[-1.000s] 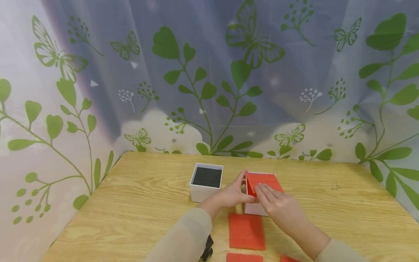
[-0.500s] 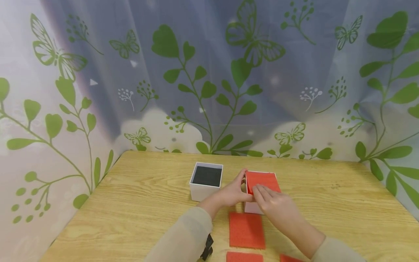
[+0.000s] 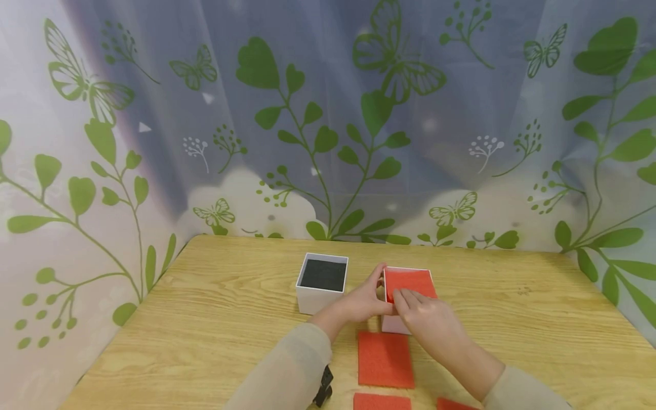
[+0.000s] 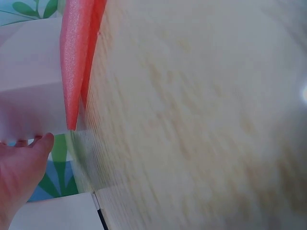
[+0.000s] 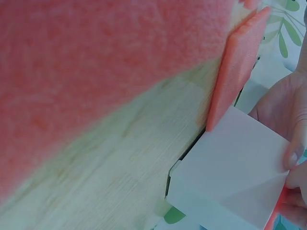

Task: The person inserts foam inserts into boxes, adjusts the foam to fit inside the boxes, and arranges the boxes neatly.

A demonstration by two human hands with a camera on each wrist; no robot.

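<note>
In the head view, a white square box (image 3: 396, 324) stands right of centre, with a red felt sheet (image 3: 411, 281) in its open top. My left hand (image 3: 366, 300) grips the box's left side, thumb towards the near corner and fingers behind; the left wrist view shows the fingertips (image 4: 47, 140) along the box wall. Over the near rim, my right hand (image 3: 429, 318) has its bent fingers at the felt's near left part. Its thumb is hidden, so I cannot tell whether it pinches or presses. The right wrist view shows its fingers (image 5: 296, 196) beside the felt's edge.
Left of the hands stands a second white box (image 3: 319, 302) with a black sheet (image 3: 323, 275) inside. Red felt squares (image 3: 385, 360) lie on the wooden table (image 3: 205, 319) nearer me, two cut off by the frame. A patterned curtain (image 3: 328, 114) hangs behind.
The right hand has shifted slightly left and down, its fingers bending more. The felt's left edge, raised before, now sits lower in the box. The left hand keeps its hold.
</note>
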